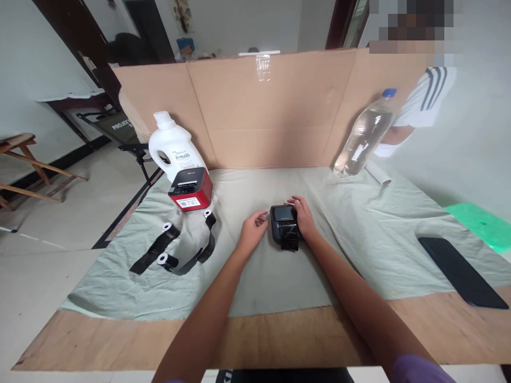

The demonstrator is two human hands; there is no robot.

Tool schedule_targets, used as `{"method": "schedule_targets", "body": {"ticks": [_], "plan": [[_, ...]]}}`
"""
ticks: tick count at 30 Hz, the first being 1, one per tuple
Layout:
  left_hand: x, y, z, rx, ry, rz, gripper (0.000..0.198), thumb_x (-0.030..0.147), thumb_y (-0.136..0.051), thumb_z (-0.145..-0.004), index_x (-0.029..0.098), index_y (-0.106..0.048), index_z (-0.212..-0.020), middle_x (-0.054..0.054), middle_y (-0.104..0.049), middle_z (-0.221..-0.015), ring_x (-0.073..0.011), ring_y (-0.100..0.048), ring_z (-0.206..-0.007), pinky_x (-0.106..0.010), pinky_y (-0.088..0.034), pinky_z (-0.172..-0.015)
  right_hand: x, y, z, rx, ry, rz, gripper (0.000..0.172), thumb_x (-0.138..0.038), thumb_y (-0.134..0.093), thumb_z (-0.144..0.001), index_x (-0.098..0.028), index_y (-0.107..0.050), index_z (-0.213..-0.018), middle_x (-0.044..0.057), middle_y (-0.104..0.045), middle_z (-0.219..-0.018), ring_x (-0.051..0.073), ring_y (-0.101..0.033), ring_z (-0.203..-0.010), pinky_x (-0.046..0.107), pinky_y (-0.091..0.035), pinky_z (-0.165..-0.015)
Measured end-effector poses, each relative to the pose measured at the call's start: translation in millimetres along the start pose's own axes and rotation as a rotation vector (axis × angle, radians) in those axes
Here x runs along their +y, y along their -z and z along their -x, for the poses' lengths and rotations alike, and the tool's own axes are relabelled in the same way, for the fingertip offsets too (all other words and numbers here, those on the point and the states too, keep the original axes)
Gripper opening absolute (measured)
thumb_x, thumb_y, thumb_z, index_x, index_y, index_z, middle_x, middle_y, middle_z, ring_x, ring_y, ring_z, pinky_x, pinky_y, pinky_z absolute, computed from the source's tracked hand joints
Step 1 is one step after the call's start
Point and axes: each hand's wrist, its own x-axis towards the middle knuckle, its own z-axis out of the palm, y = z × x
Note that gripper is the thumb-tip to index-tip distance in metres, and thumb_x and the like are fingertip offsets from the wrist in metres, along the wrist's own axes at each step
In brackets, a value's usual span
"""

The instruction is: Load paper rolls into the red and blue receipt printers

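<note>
A small black portable printer (283, 214) lies on the cloth in front of me, a strip of glossy black paper (289, 236) hanging over its front. My right hand (304, 217) grips the printer's right side, fingers curled over its far corner. Just left of the printer is my left hand (254, 230), empty, its fingers loosely bent and apart, with a small gap to the casing. Farther left, black paper rolls with white cores lie partly unrolled, among them one roll (171, 231) with a trailing strip and another roll (167, 260) nearer me.
A red and black printer (191, 189) stands before a white detergent bottle (175, 146) at the back left. A cardboard panel (263, 117) closes the far side. At right are a leaning water bottle (365, 138), a white tube (378, 173) and a dark phone (463, 271). A person stands behind the bottle.
</note>
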Motion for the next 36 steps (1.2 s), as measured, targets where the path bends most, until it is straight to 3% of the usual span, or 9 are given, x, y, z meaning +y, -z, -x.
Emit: {"method": "schedule_targets", "body": {"ticks": [2, 4, 9, 21, 36], "plan": [[-6.9, -7.3, 15.1, 0.039, -0.167, -0.127, 0.05, 0.015, -0.052, -0.088, 0.022, -0.058, -0.138, -0.005, -0.066, -0.108, -0.0125, -0.061, -0.083, -0.024, -0.05, -0.082, 0.5, -0.3, -0.3, 0.001, 0.001, -0.002, 0.043, -0.062, -0.047, -0.09, -0.027, -0.055, -0.115, 0.006, -0.066, -0.118, 0.024, -0.068, -0.106, 0.042, -0.052, -0.095], [-10.9, -12.7, 25.1, 0.02, -0.231, -0.232, 0.056, 0.014, -0.049, -0.088, 0.021, -0.053, -0.144, -0.006, -0.066, -0.108, -0.0159, -0.062, -0.089, -0.027, -0.05, -0.087, 1.5, -0.6, -0.8, 0.002, 0.005, -0.002, 0.043, -0.062, -0.047, -0.09, -0.027, -0.055, -0.114, 0.006, -0.067, -0.117, 0.023, -0.068, -0.105, 0.042, -0.052, -0.095], [-11.1, -12.4, 25.8, 0.022, -0.242, -0.322, 0.055, 0.011, -0.043, -0.089, 0.019, -0.056, -0.142, -0.008, -0.065, -0.109, -0.0181, -0.062, -0.094, -0.027, -0.048, -0.089, 4.0, -0.3, -1.9, 0.022, 0.043, 0.037, 0.042, -0.061, -0.045, -0.091, -0.027, -0.055, -0.114, 0.006, -0.067, -0.114, 0.023, -0.065, -0.111, 0.043, -0.048, -0.101], [-4.3, -3.2, 21.8, 0.036, -0.22, -0.46, 0.047, 0.016, -0.044, -0.093, 0.033, -0.067, -0.13, -0.004, -0.068, -0.105, -0.0191, -0.065, -0.094, -0.025, -0.047, -0.079, 11.1, 2.4, -6.9, 0.023, 0.045, 0.084, 0.045, -0.063, -0.043, -0.091, -0.028, -0.054, -0.118, 0.004, -0.069, -0.11, 0.023, -0.064, -0.111, 0.043, -0.047, -0.101], [-8.2, -1.0, 18.9, 0.032, -0.304, -0.494, 0.048, 0.013, -0.046, -0.092, 0.032, -0.068, -0.129, -0.005, -0.07, -0.103, -0.0221, -0.065, -0.099, -0.028, -0.046, -0.09, 11.1, 4.3, -9.8, 0.0, 0.047, 0.128, 0.049, -0.065, -0.042, -0.09, -0.027, -0.053, -0.12, 0.005, -0.07, -0.109, 0.023, -0.064, -0.108, 0.044, -0.045, -0.102]]}}
